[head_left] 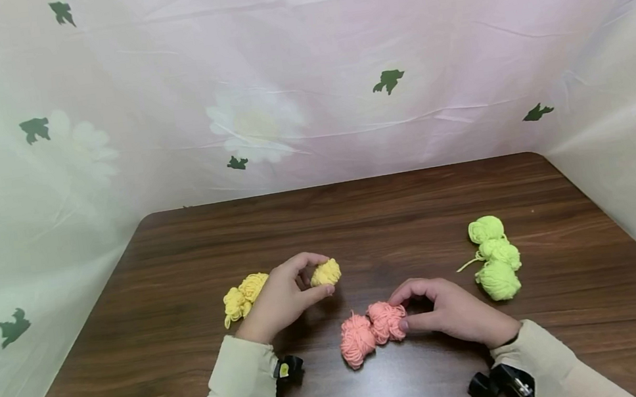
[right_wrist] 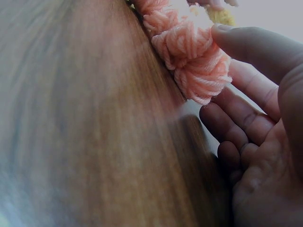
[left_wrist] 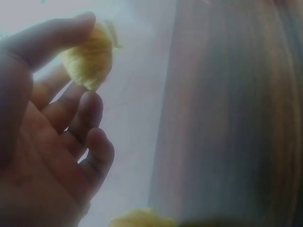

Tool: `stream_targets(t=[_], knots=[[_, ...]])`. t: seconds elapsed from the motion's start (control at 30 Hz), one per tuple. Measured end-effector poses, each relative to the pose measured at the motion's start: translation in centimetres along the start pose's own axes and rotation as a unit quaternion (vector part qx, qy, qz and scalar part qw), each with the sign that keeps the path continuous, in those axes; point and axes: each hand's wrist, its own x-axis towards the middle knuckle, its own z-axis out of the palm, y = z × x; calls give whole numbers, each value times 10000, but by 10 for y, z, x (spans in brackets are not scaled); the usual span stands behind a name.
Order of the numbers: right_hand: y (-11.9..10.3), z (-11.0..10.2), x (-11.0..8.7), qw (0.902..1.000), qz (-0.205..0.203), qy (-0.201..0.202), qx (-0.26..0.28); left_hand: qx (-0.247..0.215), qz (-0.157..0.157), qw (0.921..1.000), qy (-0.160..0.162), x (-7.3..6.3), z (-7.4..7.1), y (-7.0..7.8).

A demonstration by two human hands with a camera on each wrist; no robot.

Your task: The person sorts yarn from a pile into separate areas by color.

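Note:
Between thumb and fingertips, my left hand (head_left: 284, 297) pinches a small yellow yarn ball (head_left: 327, 273), raised over the table. In the left wrist view that yellow ball (left_wrist: 90, 59) shows at the tip of the thumb, with the other fingers loosely bent below. Two salmon-pink yarn balls (head_left: 356, 339) sit side by side on the table in front. My right hand (head_left: 451, 311) has thumb and fingers about the right one (head_left: 387, 321). The right wrist view shows the thumb against the pink yarn (right_wrist: 201, 78) and fingers on its far side.
More yellow yarn balls (head_left: 238, 303) lie left of my left hand, partly hidden by it. Three lime-green yarn balls (head_left: 498, 279) form a row at the right, one with a loose tail. The brown wooden table (head_left: 182, 255) meets a patterned cloth (head_left: 305, 94) behind.

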Motion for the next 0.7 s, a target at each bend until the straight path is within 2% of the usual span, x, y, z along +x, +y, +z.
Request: stream_targets(t=[0.23, 0.47, 0.7], knots=[[0, 0, 0, 10000, 24, 21, -19, -113, -89, 9997, 185, 1, -4, -1], [-2, 0, 0, 10000, 27, 22, 14, -146, -52, 9998, 146, 2, -4, -2], [-2, 0, 0, 10000, -11, 41, -10, -147, -82, 9995, 270, 1, -5, -5]])
